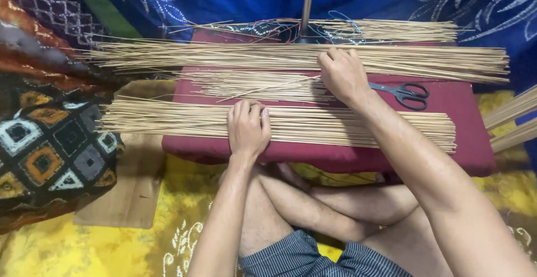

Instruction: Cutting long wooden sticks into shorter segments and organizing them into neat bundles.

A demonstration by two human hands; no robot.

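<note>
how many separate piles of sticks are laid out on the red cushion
4. Far pile at the back edge; long pile under the right hand; short pile mid-cushion; near pile under the left hand.

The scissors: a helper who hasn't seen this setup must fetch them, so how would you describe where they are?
Find the maroon cushion covered in thin sticks. The scissors lie toward its right side, beside the right hand's wrist, between two stick rows. They are the only dark metal thing there.

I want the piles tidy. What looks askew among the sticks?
In the short middle pile a few sticks lie crossed and splayed, near the right hand. The front pile under the left hand lies straight.
</note>
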